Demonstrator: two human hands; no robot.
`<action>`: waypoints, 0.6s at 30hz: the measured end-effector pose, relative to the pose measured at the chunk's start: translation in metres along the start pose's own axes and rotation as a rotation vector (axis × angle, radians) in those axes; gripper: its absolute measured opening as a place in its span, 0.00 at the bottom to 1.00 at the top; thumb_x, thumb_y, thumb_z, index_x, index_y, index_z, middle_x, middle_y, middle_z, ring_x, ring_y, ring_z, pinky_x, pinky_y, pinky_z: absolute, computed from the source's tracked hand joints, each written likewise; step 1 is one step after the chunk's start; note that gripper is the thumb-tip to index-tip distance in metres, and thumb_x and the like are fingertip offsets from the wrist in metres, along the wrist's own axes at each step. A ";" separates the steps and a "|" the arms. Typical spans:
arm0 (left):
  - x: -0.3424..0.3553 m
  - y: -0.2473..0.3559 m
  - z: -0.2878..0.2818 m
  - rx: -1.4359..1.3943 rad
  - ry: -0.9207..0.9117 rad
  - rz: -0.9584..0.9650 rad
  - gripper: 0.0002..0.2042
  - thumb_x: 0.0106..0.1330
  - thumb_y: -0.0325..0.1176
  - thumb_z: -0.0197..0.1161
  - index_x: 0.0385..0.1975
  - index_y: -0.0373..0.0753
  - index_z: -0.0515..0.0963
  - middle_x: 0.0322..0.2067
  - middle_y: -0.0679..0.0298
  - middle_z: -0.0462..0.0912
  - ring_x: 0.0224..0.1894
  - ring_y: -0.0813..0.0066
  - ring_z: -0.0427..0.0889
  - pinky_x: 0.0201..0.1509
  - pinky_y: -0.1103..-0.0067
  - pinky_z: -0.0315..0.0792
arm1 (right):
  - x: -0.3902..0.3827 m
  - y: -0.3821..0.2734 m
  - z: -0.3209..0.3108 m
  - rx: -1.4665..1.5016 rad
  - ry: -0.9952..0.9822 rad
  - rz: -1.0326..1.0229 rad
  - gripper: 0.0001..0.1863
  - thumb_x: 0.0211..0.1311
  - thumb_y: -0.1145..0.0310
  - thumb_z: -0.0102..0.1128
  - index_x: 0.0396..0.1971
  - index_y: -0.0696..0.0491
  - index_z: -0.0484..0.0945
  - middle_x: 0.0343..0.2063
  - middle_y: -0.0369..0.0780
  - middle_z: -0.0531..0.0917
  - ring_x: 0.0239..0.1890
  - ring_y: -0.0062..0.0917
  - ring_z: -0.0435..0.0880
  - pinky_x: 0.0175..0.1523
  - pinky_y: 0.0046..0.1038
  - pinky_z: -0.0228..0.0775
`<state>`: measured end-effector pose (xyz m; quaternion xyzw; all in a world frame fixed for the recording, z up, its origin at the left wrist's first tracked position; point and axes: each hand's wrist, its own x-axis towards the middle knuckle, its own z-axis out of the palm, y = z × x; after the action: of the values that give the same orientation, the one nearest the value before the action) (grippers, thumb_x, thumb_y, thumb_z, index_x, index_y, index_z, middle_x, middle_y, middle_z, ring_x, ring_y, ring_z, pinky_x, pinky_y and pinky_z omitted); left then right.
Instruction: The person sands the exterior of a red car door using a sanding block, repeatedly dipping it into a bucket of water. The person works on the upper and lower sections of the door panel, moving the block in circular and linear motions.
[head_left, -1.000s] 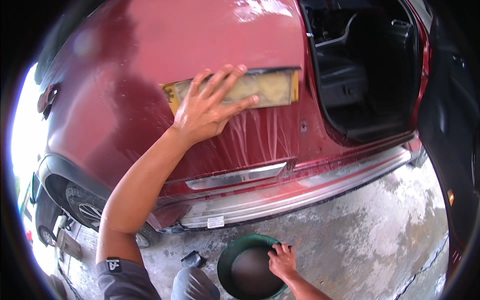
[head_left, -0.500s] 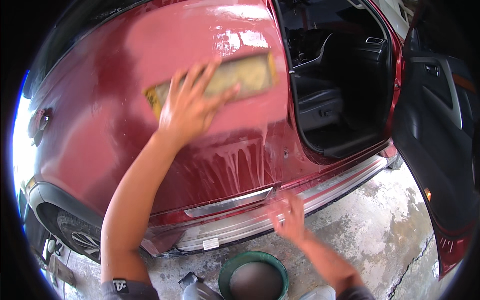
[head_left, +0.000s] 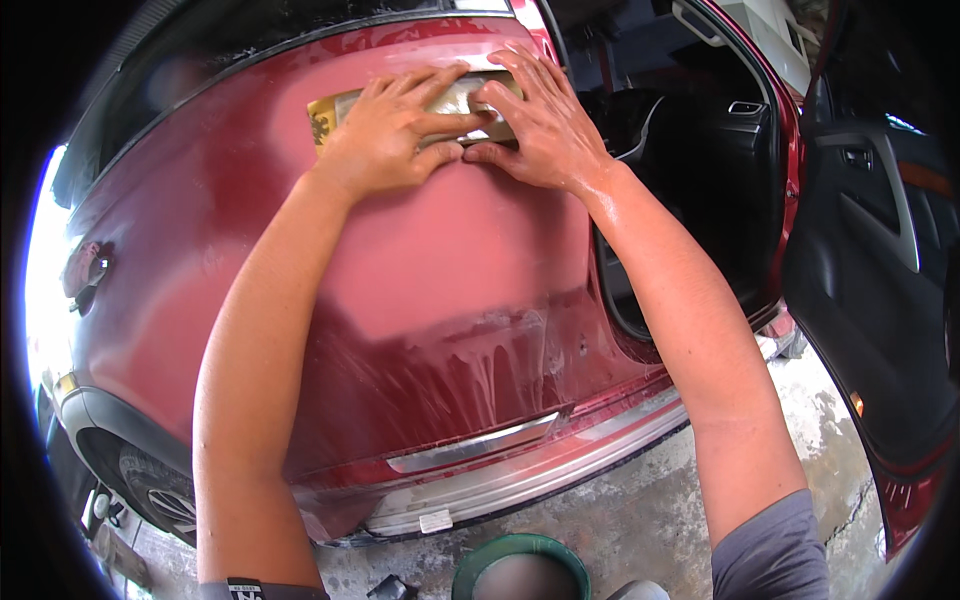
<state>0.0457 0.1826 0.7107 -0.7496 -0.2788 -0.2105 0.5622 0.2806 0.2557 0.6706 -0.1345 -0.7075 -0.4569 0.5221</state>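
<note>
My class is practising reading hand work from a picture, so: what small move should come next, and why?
Probably a short downward stroke: the left hand and right hand are both spread on the yellow-ended block, which sits near the top of the pink patch on the red car panel, with most of that patch below it.

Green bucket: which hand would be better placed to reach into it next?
Probably the right hand. Both hands lie on the block, but the right is at its right end, roughly above the bucket in this view; the left hand is farther to the left.
</note>
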 end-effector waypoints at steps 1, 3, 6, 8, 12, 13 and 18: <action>0.000 -0.002 0.002 -0.035 0.006 0.008 0.22 0.67 0.47 0.70 0.61 0.59 0.85 0.77 0.58 0.67 0.78 0.55 0.64 0.80 0.55 0.56 | 0.000 0.000 0.005 0.041 0.004 0.001 0.30 0.59 0.46 0.77 0.55 0.46 0.77 0.71 0.45 0.73 0.75 0.45 0.68 0.79 0.48 0.53; -0.002 -0.012 0.003 -0.101 0.019 0.025 0.23 0.66 0.47 0.71 0.62 0.58 0.85 0.77 0.57 0.66 0.78 0.55 0.65 0.80 0.55 0.56 | 0.003 0.004 0.011 0.095 0.015 0.008 0.30 0.58 0.47 0.78 0.54 0.47 0.78 0.70 0.45 0.74 0.74 0.46 0.68 0.78 0.47 0.55; -0.016 -0.016 -0.013 -0.072 0.039 -0.049 0.27 0.64 0.47 0.73 0.65 0.59 0.82 0.77 0.54 0.66 0.77 0.52 0.65 0.80 0.54 0.56 | 0.002 0.006 -0.001 0.105 -0.037 0.050 0.29 0.56 0.50 0.80 0.52 0.49 0.80 0.70 0.44 0.76 0.74 0.44 0.69 0.78 0.46 0.56; -0.037 -0.031 -0.030 0.000 0.034 -0.105 0.30 0.62 0.47 0.75 0.67 0.57 0.81 0.75 0.51 0.68 0.75 0.49 0.67 0.79 0.55 0.60 | 0.009 0.005 -0.011 0.102 -0.118 0.054 0.31 0.54 0.52 0.81 0.55 0.48 0.80 0.70 0.44 0.75 0.74 0.43 0.69 0.78 0.48 0.55; -0.055 -0.031 -0.025 -0.107 0.050 -0.110 0.33 0.63 0.45 0.74 0.71 0.52 0.77 0.75 0.52 0.68 0.73 0.45 0.69 0.77 0.57 0.64 | 0.017 -0.011 -0.003 0.165 -0.070 0.005 0.34 0.54 0.48 0.79 0.62 0.38 0.82 0.69 0.44 0.77 0.73 0.42 0.70 0.79 0.46 0.54; -0.055 -0.027 -0.024 -0.100 0.058 -0.127 0.33 0.63 0.45 0.73 0.71 0.51 0.77 0.75 0.51 0.68 0.73 0.45 0.69 0.77 0.57 0.64 | 0.014 -0.012 0.000 0.151 -0.059 0.006 0.37 0.52 0.47 0.80 0.66 0.31 0.82 0.70 0.42 0.76 0.73 0.41 0.70 0.79 0.47 0.55; -0.058 0.013 -0.029 -0.012 0.039 -0.179 0.31 0.64 0.43 0.72 0.70 0.49 0.78 0.75 0.51 0.68 0.74 0.45 0.68 0.78 0.55 0.62 | -0.011 -0.008 -0.003 0.107 -0.087 0.004 0.35 0.51 0.48 0.80 0.63 0.30 0.85 0.71 0.36 0.76 0.72 0.40 0.70 0.79 0.46 0.52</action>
<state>0.0100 0.1416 0.6731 -0.7209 -0.3323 -0.2762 0.5418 0.2818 0.2518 0.6576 -0.1278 -0.7526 -0.4112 0.4982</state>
